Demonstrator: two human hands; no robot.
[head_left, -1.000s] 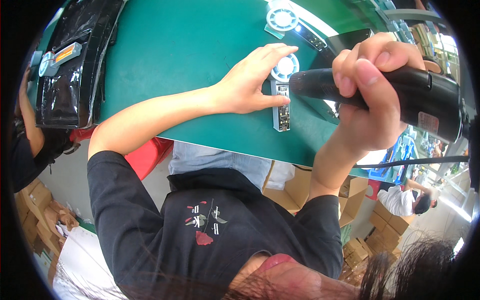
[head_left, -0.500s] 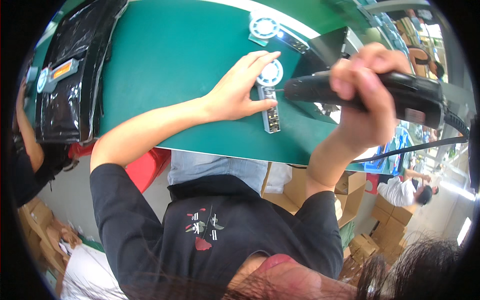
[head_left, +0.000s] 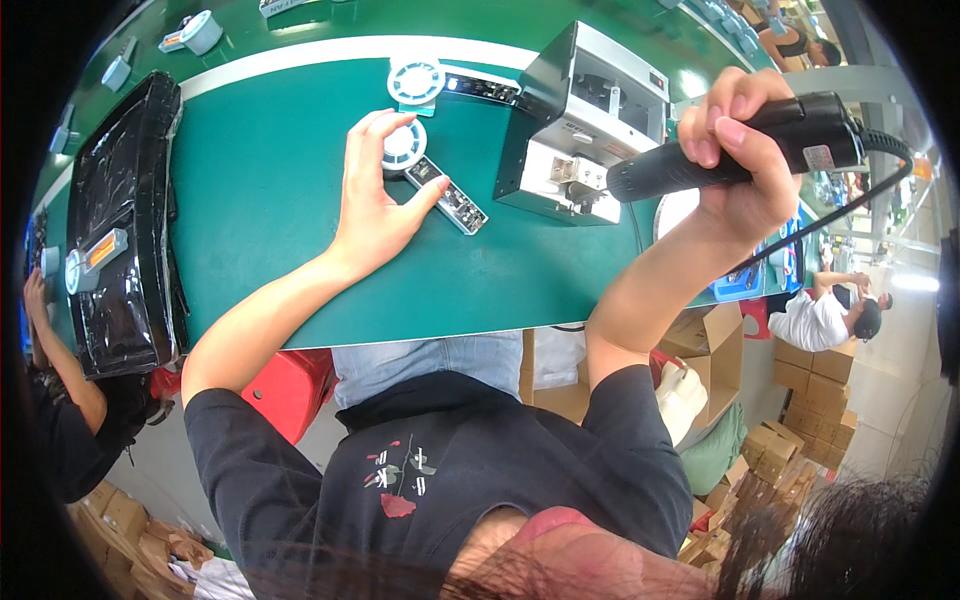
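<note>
My left hand (head_left: pixel 378 205) grips a small light-blue-and-white handheld fan (head_left: pixel 404 146), with fingers at its round head and the thumb on its handle. The handle lies uncovered, showing a dark circuit board, and slants down to the right just over the green table. In my right hand (head_left: pixel 748 140) is a black electric screwdriver (head_left: pixel 665 172), held level with its tip pointing left. That tip is at the front of a silver-and-black screw feeder (head_left: pixel 590 140); whether it touches, I cannot tell. A second fan (head_left: pixel 416 80) with an exposed board lies behind the first.
A black plastic-wrapped bundle (head_left: pixel 120 220) lies at the left, with another fan (head_left: pixel 95 260) on it. The screwdriver's cord (head_left: pixel 840 220) loops down at the right. Blue trays (head_left: pixel 740 285) sit beyond my right forearm. Cardboard boxes (head_left: pixel 710 350) stand below the table edge.
The screwdriver has moved off the fan's handle to the screw feeder. The fan in my left hand has turned, its handle now slanting right. The whole view has shifted.
</note>
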